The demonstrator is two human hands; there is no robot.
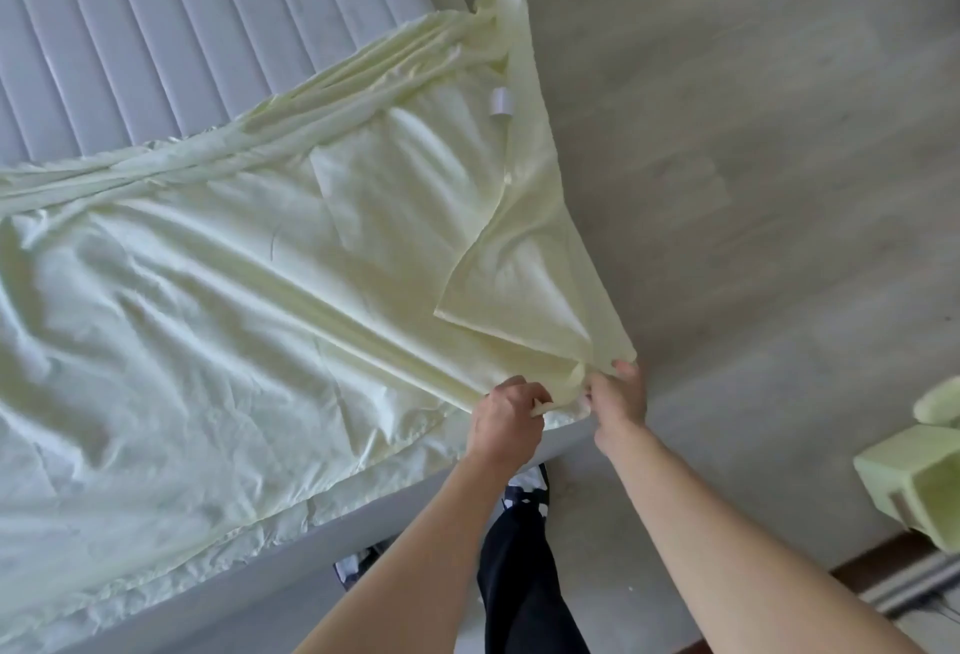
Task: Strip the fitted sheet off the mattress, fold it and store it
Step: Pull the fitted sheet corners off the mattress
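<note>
The mattress (156, 30), grey and ribbed, is lying bare along the far left, its quilted channels showing where the cover has come away. A pale yellow fitted sheet (208, 315) is spreading across the rest of the bed, wrinkled over the near left part and bunching into long pleats where it is running diagonally up toward the far right corner of the mattress. At that corner a pocket of the sheet is standing up in a small hood, and just below it a white label (502, 102) is showing on the fabric. Along the right edge of the bed a flap of the sheet is lying folded back over itself in a triangle. At the near right corner the left hand (506, 419) is pinching a fold of the sheet's hem, fingers curled around it. Just beside it the right hand (618, 401) is gripping the same corner of cloth, thumb seemingly pressing on top, though the fingertips are partly hidden in the fabric. Below the hands a dark trouser leg (519, 575) is standing on the grey wood-look floor (753, 134). At the far right edge, pale green objects (919, 487) are sitting on the floor, well apart from the bed.
</note>
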